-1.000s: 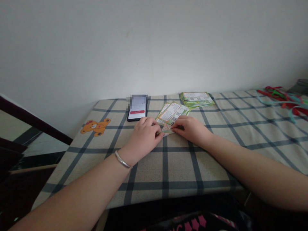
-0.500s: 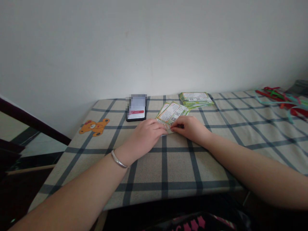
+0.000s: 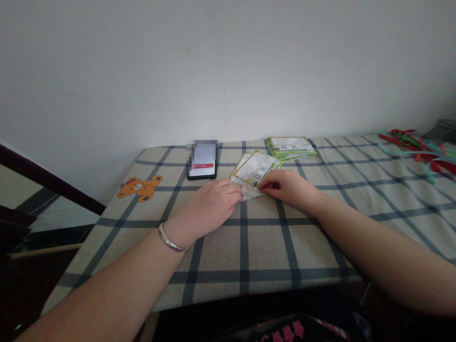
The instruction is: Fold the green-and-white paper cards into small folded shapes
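Note:
A small printed paper card [image 3: 251,192] lies at the near side of a fan of green-and-white cards [image 3: 252,166]. My left hand [image 3: 217,202], with a silver bangle at the wrist, has its fingers closed on the card's left end. At the right end my right hand [image 3: 287,186] pinches the card between thumb and fingers. Part of the card is hidden under the fingertips. The fanned cards behind it carry printed text and square codes, and they rest on the checked tablecloth [image 3: 263,247].
A phone [image 3: 202,161] with its screen lit lies left of the cards. Behind them, near the wall, sits a stack of similar cards [image 3: 292,146]. Tangled red, green and pale-blue ribbons [image 3: 423,148] lie at the far right. A bear picture [image 3: 140,188] marks the cloth at left.
My hands have drawn slightly apart, the left to the left and the right to the right. More of the card between them now shows. The phone and stack have stayed put.

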`<action>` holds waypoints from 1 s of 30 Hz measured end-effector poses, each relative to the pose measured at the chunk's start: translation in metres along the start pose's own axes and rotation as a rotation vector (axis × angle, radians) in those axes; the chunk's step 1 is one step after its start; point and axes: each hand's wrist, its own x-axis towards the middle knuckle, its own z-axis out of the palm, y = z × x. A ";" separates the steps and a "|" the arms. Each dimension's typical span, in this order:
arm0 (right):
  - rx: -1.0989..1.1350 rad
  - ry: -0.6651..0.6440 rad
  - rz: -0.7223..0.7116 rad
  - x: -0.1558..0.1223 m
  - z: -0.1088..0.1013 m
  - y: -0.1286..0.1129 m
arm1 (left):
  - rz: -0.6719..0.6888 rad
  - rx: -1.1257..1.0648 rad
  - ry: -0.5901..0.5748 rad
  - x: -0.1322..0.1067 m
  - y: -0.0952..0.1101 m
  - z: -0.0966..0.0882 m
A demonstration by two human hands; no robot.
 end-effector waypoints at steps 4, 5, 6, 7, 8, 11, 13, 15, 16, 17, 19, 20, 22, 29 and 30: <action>-0.053 0.047 -0.195 -0.002 0.001 0.000 | -0.020 -0.004 -0.007 0.000 0.001 0.000; -0.071 0.057 -0.263 -0.002 0.001 0.000 | -0.024 -0.010 -0.010 0.000 0.001 0.000; -0.087 0.064 -0.334 -0.002 0.002 -0.001 | -0.030 -0.017 -0.014 0.000 0.000 0.000; -0.103 0.068 -0.397 -0.003 0.003 -0.002 | -0.036 -0.024 -0.016 0.000 0.000 0.000; -0.117 0.067 -0.445 -0.003 0.005 -0.003 | -0.041 -0.031 -0.019 0.000 0.000 0.000; -0.164 0.027 -0.456 -0.003 0.009 -0.006 | -0.052 -0.054 -0.020 -0.001 -0.002 0.002; -0.200 0.000 -0.428 -0.004 0.012 -0.007 | -0.054 -0.066 -0.023 -0.001 -0.003 0.003; -0.230 -0.004 -0.424 -0.004 0.013 -0.008 | -0.054 -0.065 -0.028 -0.001 -0.004 0.004; -0.243 -0.004 -0.427 -0.004 0.013 -0.009 | -0.049 -0.060 -0.032 0.000 -0.003 0.003; -0.258 -0.004 -0.430 -0.004 0.013 -0.010 | -0.044 -0.052 -0.033 0.000 -0.003 0.003; -0.297 -0.004 -0.427 -0.004 0.012 -0.012 | -0.045 -0.017 -0.043 0.000 -0.001 0.001; -0.321 -0.007 -0.424 -0.004 0.012 -0.014 | -0.048 0.003 -0.050 0.001 0.001 0.000; -0.371 -0.010 -0.419 -0.004 0.012 -0.017 | -0.045 0.034 -0.059 0.001 0.004 -0.002; -0.457 -0.025 -0.369 -0.004 0.008 -0.022 | -0.025 0.072 -0.041 0.000 0.004 -0.003; -0.463 -0.035 -0.354 -0.004 0.007 -0.022 | -0.018 0.075 -0.041 0.000 0.003 -0.003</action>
